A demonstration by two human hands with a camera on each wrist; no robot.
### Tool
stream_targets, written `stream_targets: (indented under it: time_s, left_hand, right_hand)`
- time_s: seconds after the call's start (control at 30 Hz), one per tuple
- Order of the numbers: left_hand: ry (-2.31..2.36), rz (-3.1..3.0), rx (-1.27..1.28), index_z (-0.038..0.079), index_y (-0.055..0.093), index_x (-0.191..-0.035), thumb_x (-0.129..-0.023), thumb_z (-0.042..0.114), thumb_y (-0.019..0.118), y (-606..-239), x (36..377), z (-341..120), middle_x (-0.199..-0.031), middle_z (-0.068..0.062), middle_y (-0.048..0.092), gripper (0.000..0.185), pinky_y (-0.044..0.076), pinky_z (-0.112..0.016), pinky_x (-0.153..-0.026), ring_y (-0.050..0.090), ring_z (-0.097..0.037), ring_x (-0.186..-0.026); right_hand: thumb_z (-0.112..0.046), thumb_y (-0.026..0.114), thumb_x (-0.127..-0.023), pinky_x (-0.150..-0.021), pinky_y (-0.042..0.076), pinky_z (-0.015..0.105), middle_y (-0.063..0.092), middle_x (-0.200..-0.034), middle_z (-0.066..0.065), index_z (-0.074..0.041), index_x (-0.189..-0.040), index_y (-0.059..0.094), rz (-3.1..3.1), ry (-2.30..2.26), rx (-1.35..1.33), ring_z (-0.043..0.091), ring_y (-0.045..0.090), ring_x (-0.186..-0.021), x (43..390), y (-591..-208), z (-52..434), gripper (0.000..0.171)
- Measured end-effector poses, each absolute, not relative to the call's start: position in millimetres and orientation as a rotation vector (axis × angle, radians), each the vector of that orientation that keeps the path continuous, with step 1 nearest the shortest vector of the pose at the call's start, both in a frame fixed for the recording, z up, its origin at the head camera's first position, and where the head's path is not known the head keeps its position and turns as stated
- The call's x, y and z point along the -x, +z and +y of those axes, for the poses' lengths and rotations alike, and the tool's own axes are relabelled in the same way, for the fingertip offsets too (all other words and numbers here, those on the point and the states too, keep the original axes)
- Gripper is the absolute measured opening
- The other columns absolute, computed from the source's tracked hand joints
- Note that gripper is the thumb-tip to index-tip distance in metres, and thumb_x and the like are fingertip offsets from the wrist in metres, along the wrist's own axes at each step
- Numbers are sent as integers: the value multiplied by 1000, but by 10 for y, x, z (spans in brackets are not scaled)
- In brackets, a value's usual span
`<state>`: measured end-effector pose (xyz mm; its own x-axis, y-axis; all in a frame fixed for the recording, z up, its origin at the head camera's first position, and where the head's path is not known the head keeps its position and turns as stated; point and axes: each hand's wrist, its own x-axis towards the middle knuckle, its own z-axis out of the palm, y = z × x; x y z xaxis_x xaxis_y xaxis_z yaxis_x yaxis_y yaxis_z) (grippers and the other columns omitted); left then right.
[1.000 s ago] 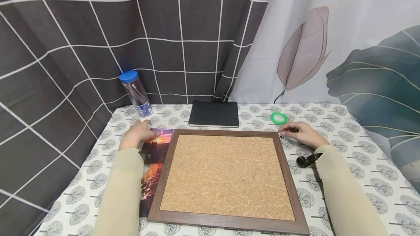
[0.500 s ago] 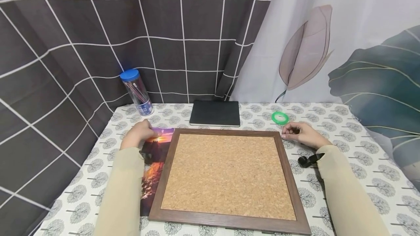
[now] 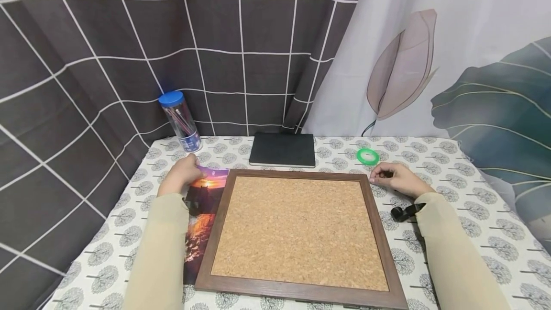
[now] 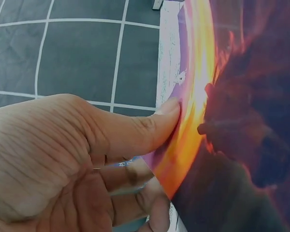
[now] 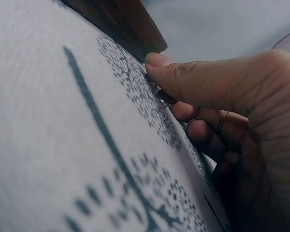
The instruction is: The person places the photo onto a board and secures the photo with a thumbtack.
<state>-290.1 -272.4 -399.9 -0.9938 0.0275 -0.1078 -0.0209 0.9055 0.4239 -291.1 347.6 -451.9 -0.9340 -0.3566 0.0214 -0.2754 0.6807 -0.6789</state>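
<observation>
A cork board in a dark wooden frame lies flat on the patterned tablecloth. A sunset photo lies along its left side, partly under the frame. My left hand pinches the photo's far corner; in the left wrist view the thumb lies on the print with fingers beneath it. My right hand rests on the cloth beside the board's far right corner. Its fingers are curled, and its thumb pinches a small dark pin-like thing.
A black notebook lies behind the board, with a green tape roll to its right. A blue-capped tube of pencils leans at the back left. A small black object sits by my right sleeve. Curtains hang behind the table.
My right hand has curled its fingers in and drawn slightly back from the board's corner. My left hand has stayed on the photo's corner.
</observation>
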Motion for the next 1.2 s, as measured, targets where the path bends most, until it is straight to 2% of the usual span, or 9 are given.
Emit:
stream_targets:
  time_s: [0.23, 0.37, 0.5, 0.73, 1.03, 1.2]
  left_hand:
    - [701, 2968, -30, 2, 57, -113, -78, 17, 67, -3964, 2897, -2736, -114, -24, 62, 39, 46, -50, -89, 59, -36, -99]
    - [700, 3021, -82, 4, 64, -108, -82, 19, 66, -3916, 2894, -2762, -113, -23, 65, 30, 46, -52, -89, 60, -37, -100]
    - [720, 3059, -94, 3, 67, -108, -84, 19, 67, -3846, 2868, -2782, -109, -23, 67, 29, 46, -53, -88, 61, -39, -99]
    - [764, 3074, -59, 4, 64, -112, -85, 20, 66, -3734, 2835, -2779, -107, -23, 65, 32, 48, -49, -81, 61, -36, -95]
    - [800, 3152, -87, 3, 63, -114, -87, 21, 65, -3638, 2830, -2817, -105, -25, 65, 32, 44, -55, -90, 59, -40, -101]
    - [836, 3208, -73, 3, 61, -115, -89, 22, 64, -3593, 2802, -2818, -107, -24, 63, 32, 44, -54, -89, 58, -40, -101]
  right_hand:
    - [-31, 69, -89, -76, 45, 23, 69, -98, 0, -21, -97, 69, 2781, -1093, 555, 9, 58, -84, 2897, -4512, 3457, 13]
    - [-36, 69, -88, -81, 46, 23, 69, -101, -2, -23, -98, 69, 2760, -1129, 529, 9, 60, -90, 2898, -4518, 3472, 16]
    - [-41, 67, -89, -82, 45, 23, 69, -100, -3, -26, -98, 69, 2778, -1122, 495, 9, 61, -91, 2899, -4522, 3475, 18]
    - [-37, 65, -92, -78, 46, 22, 68, -98, 0, -19, -98, 69, 2815, -1129, 448, 8, 59, -87, 2901, -4526, 3456, 19]
    - [-40, 64, -92, -70, 46, 24, 69, -94, 5, -14, -105, 66, 2780, -1222, 387, 10, 57, -79, 2893, -4528, 3439, 29]
    - [-40, 64, -92, -70, 47, 24, 70, -95, 3, -13, -108, 65, 2769, -1263, 363, 10, 60, -80, 2908, -4554, 3447, 32]
